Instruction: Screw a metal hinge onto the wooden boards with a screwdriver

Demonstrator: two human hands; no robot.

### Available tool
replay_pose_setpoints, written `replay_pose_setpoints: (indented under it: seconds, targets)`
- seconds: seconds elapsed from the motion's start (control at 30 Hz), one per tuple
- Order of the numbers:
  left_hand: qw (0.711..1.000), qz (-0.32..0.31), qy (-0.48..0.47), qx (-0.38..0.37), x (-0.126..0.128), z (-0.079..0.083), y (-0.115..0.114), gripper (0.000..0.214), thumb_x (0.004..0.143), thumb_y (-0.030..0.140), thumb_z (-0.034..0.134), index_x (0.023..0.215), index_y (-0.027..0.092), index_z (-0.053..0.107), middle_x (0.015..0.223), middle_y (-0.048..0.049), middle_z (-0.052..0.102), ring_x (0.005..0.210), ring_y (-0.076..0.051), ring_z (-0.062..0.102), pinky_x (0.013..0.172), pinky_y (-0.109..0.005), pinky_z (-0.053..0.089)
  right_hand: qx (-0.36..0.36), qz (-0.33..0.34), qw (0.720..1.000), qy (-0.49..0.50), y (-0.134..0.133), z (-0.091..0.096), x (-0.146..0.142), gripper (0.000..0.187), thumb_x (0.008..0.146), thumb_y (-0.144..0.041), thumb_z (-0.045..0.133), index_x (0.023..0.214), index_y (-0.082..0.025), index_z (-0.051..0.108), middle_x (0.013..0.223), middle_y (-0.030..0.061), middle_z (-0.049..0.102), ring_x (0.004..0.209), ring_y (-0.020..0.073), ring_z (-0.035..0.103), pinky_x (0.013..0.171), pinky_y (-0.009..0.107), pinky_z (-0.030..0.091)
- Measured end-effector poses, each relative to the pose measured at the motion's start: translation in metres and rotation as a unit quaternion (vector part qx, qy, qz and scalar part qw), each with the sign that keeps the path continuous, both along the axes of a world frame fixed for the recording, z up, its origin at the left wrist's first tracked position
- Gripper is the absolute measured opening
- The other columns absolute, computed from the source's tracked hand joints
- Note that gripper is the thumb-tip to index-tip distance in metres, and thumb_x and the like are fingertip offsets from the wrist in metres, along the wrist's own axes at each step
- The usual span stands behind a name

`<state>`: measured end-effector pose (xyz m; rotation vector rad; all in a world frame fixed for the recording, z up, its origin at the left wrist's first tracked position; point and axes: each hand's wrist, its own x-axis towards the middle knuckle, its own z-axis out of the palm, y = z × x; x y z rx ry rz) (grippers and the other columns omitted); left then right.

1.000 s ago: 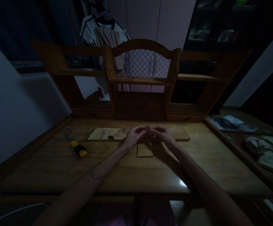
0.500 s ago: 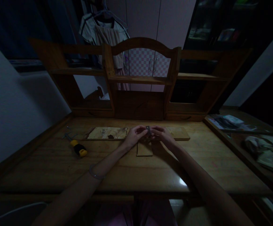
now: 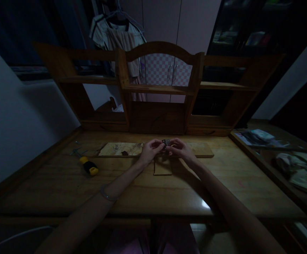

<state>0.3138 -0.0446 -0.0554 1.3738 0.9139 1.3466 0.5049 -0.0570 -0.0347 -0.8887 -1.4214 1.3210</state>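
Observation:
My left hand [image 3: 151, 151] and my right hand [image 3: 182, 149] meet over the middle of the desk. Between their fingertips is a small dark metal bracket [image 3: 166, 142], pinched from both sides; its finer shape is too dim to make out. Behind and below the hands lies a long, narrow wooden board [image 3: 201, 150], its middle partly hidden by them. The left part of that board has a pale, torn-looking surface. A small square wooden piece [image 3: 163, 167] sits just in front of the board, beneath my hands.
To the left, a yellow-and-black-handled screwdriver [image 3: 88, 165] lies on the desk [image 3: 132, 197], with small metal pieces [image 3: 77, 143] by its far end. A wooden shelf unit [image 3: 157, 118] rises at the back. Papers [image 3: 259, 135] and cloth [image 3: 301, 171] lie on the right.
The metal bracket has turned in my fingers, from upright and narrow to lying wider. My right fingers have shifted slightly around it; the other things stay in place.

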Motion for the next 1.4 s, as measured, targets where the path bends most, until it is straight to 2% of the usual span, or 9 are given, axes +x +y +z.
replay_pose_setpoints:
  seconds: [0.17,0.4,0.73,0.83,1.0,1.23,1.4]
  targets:
    - [1.0,0.016,-0.002,0.007,0.001,-0.001,0.001,0.045,0.068,0.056,0.088,0.083,0.018,0.069,0.08,-0.0033,0.072,0.079,-0.022,0.07,0.076,-0.032,0.059,0.008,0.025,1.0,0.003,-0.005,-0.001,-0.005,0.043,0.072,-0.047,0.089,0.098,-0.023,0.063,0.106,0.0009,0.069,0.083,0.0145,0.068,0.072,0.028,0.058]
    - [0.999,0.047,0.002,0.017,-0.001,-0.002,0.005,0.04,0.068,0.051,0.088,0.08,0.018,0.068,0.081,-0.0033,0.072,0.077,-0.02,0.069,0.076,-0.03,0.056,0.031,0.029,0.999,0.017,0.0,-0.008,-0.003,0.041,0.08,-0.051,0.083,0.101,-0.025,0.059,0.108,0.0006,0.065,0.09,0.0169,0.071,0.088,0.038,0.061]
    - [0.997,0.046,0.038,0.05,0.002,0.0,-0.002,0.026,0.074,0.04,0.079,0.082,0.018,0.068,0.082,-0.0026,0.071,0.078,-0.018,0.067,0.076,-0.028,0.054,0.106,0.006,0.992,-0.064,0.001,-0.014,-0.004,0.037,0.079,-0.044,0.085,0.098,-0.023,0.062,0.101,0.0024,0.069,0.09,0.0181,0.07,0.082,0.033,0.057]
    - [0.994,0.056,0.061,0.066,0.003,0.001,-0.003,0.023,0.075,0.038,0.078,0.08,0.018,0.067,0.081,-0.0026,0.071,0.078,-0.019,0.067,0.075,-0.028,0.054,0.138,-0.016,0.986,-0.097,-0.002,-0.015,-0.006,0.033,0.083,-0.044,0.082,0.097,-0.023,0.061,0.099,0.0024,0.068,0.094,0.0191,0.068,0.081,0.032,0.057]
    - [0.992,0.042,0.085,0.089,0.004,0.0,-0.004,0.019,0.079,0.035,0.075,0.085,0.018,0.069,0.085,-0.0039,0.073,0.08,-0.019,0.069,0.076,-0.028,0.056,0.179,-0.039,0.973,-0.143,-0.002,-0.02,-0.006,0.03,0.088,-0.043,0.078,0.101,-0.023,0.058,0.096,0.0012,0.068,0.086,0.0177,0.068,0.076,0.031,0.055]
    - [0.99,0.031,0.099,0.099,0.003,-0.005,0.0,0.026,0.082,0.034,0.075,0.1,0.016,0.075,0.098,-0.0068,0.078,0.087,-0.02,0.074,0.081,-0.03,0.06,0.219,-0.035,0.962,-0.161,-0.002,-0.02,-0.003,0.026,0.093,-0.042,0.072,0.106,-0.024,0.057,0.1,0.0018,0.069,0.09,0.0179,0.07,0.075,0.03,0.057]
    - [0.988,0.033,0.108,0.109,0.001,-0.008,0.003,0.028,0.083,0.037,0.075,0.103,0.016,0.076,0.1,-0.0075,0.079,0.088,-0.021,0.075,0.081,-0.031,0.061,0.225,-0.039,0.96,-0.165,-0.004,-0.016,-0.002,0.023,0.096,-0.039,0.068,0.108,-0.024,0.056,0.1,0.003,0.072,0.09,0.0189,0.072,0.075,0.03,0.058]
